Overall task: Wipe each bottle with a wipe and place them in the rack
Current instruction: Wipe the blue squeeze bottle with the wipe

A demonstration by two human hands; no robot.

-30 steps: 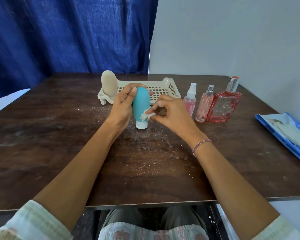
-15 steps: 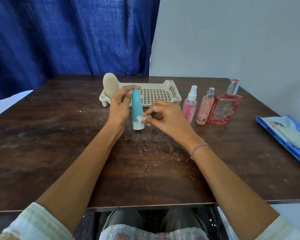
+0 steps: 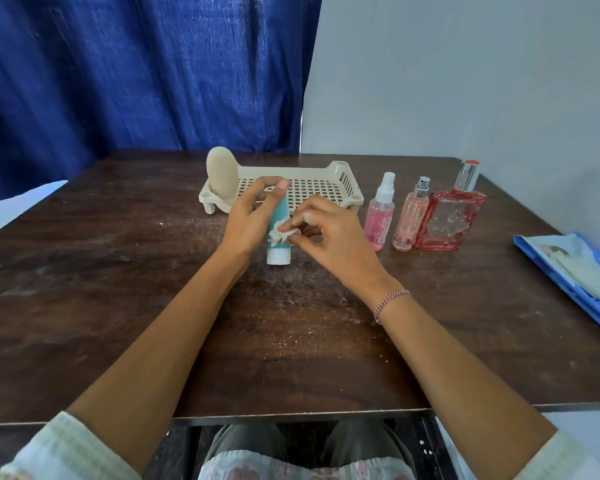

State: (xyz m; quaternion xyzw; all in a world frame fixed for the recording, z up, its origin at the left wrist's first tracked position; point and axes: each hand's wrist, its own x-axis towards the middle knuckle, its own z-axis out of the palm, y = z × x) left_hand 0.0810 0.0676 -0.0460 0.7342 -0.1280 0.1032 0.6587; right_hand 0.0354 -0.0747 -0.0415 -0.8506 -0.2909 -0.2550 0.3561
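While our left hand (image 3: 248,225) steadies the teal squeeze bottle with the white cap (image 3: 278,233) cap-down on the dark wooden table (image 3: 118,306), our right hand (image 3: 329,233) presses a small crumpled white wipe (image 3: 280,233) against its lower body. We have the left fingers curled around the bottle from the left, with the forefinger tip resting on its upper end. Our right thumb and forefinger are pinching the wipe, and the other right fingers are bent loosely behind them. A thin pink and white braided bracelet (image 3: 390,304) sits on our right wrist.

We see the bottle standing near the middle of the table, just in front of the cream perforated plastic rack (image 3: 312,183), which lies toward the far edge. At the rack's left end a beige oval squeeze bottle (image 3: 222,176) stands upright. To the right of the rack three more bottles stand in a row, close together: a small pink spray bottle with a white pump top (image 3: 381,216), a slim pink spray bottle with a silver nozzle (image 3: 410,216), and a wide red glass perfume bottle with a silver neck (image 3: 449,218). At the table's right edge lies a blue packet of wipes (image 3: 568,271), well apart from the bottles. Pale speckles of dust mark the wood around our hands
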